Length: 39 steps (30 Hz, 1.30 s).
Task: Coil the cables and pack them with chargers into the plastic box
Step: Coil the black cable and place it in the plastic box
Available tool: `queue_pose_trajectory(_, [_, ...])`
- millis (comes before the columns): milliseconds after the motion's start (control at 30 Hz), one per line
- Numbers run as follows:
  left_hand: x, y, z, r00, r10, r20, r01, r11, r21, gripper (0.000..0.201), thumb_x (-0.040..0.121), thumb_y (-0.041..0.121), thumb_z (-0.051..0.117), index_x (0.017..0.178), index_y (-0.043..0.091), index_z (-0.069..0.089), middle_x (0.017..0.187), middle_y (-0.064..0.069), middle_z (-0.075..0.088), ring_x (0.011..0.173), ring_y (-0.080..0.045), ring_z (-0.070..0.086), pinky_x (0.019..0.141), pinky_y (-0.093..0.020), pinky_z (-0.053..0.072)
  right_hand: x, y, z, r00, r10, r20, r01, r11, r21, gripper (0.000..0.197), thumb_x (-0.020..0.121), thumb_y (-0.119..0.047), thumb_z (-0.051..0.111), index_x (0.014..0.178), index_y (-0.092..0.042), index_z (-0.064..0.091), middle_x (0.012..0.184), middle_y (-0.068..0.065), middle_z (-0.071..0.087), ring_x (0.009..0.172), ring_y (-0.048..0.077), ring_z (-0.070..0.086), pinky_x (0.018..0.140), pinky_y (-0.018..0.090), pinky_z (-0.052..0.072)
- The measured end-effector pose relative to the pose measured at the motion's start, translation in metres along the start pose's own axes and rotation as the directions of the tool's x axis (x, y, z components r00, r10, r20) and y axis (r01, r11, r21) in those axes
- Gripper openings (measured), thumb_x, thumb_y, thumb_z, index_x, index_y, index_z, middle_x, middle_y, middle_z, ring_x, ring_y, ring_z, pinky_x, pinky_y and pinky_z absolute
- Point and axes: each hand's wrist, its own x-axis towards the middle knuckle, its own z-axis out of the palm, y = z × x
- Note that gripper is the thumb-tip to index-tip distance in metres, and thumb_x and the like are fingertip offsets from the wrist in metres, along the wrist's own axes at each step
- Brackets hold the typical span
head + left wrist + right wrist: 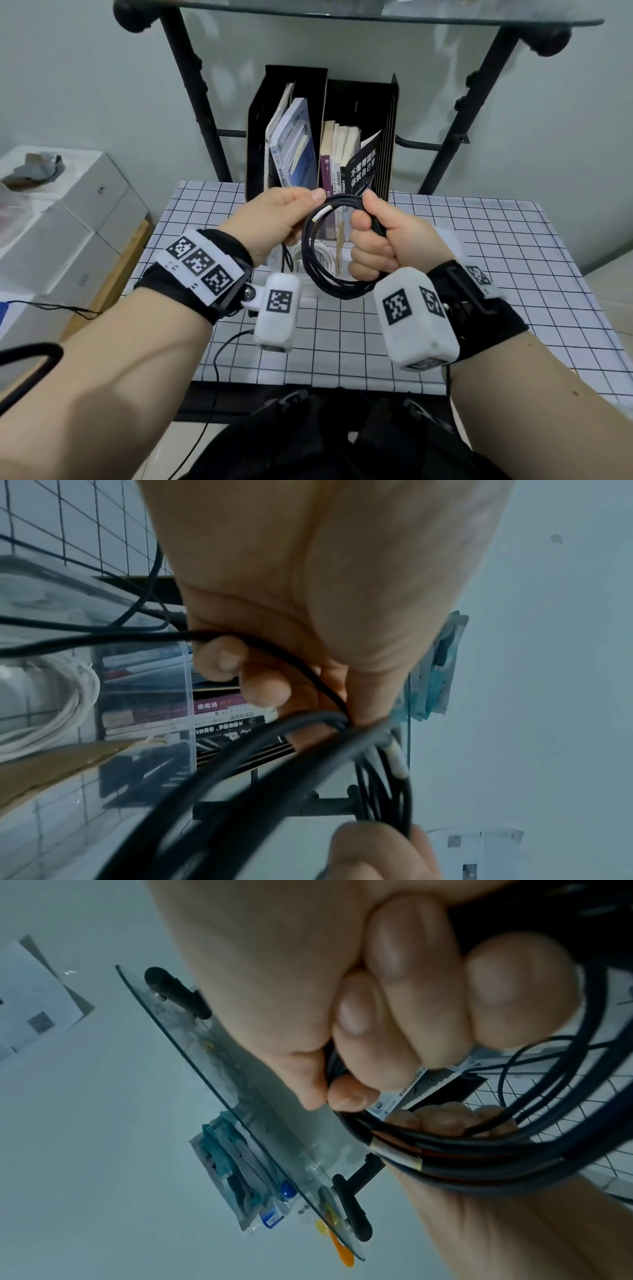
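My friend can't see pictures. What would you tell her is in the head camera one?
Two hands hold up a coiled black cable: the right hand grips the loops in a fist while the left hand pinches the top. Below them is a table with a checked cloth, and behind it a black file holder with books.

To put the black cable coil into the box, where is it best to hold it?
Probably hold the black cable coil where its loops bunch, inside the right hand, gripping across all strands from the right. The left hand pinches only the top, and the lower loops hang loose.
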Motion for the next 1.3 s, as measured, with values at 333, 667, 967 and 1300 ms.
queue_pose_trajectory(333, [-0.001,-0.01,0.002,0.999,-0.042,0.035,0.046,0.99,-0.136,0.039,0.101,0.032,0.038,0.074,0.012,0.058,0.057,-0.006,0.053,0.044,-0.012,0.035,0.051,-0.027,0.033,0.001,-0.007,-0.009,0.991,-0.132,-0.027,0.134,0.961,0.24,0.048,0.099,-0.045,0.03,0.062,-0.019,0.044,0.033,-0.007,0.026,0.023,0.007,0.023,0.041,0.019,0.014])
queue_pose_trajectory(667, [-0.015,-0.035,-0.002,0.985,-0.153,0.077,0.152,0.988,0.023,0.027,0.1,0.017,0.04,0.094,0.011,0.066,0.064,0.0,0.061,0.05,-0.01,0.048,0.054,-0.02,0.042,0.0,-0.02,-0.032,0.92,-0.273,-0.282,0.368,0.85,0.378,0.058,0.1,-0.047,0.029,0.053,-0.02,0.049,0.033,-0.005,0.026,0.025,0.009,0.022,0.045,0.021,0.012])
queue_pose_trajectory(967, [-0.024,-0.028,0.007,0.926,-0.264,0.27,0.232,0.962,0.144,0.021,0.097,0.011,0.047,0.099,0.018,0.066,0.075,-0.005,0.067,0.058,-0.009,0.061,0.059,-0.014,0.047,0.0,-0.018,-0.036,0.842,-0.285,-0.458,0.472,0.8,0.37,0.051,0.1,-0.047,0.028,0.059,-0.019,0.044,0.034,-0.006,0.025,0.026,0.011,0.02,0.041,0.017,0.019])
queue_pose_trajectory(1300, [-0.03,-0.016,0.018,0.876,-0.333,0.35,0.284,0.941,0.184,0.008,0.099,0.013,0.043,0.093,0.012,0.049,0.075,-0.007,0.07,0.059,-0.015,0.063,0.056,-0.019,0.049,-0.004,-0.019,-0.038,0.782,-0.301,-0.546,0.549,0.747,0.374,0.043,0.098,-0.035,0.025,0.064,-0.016,0.044,0.041,-0.003,0.027,0.033,0.015,0.021,0.045,0.021,0.026])
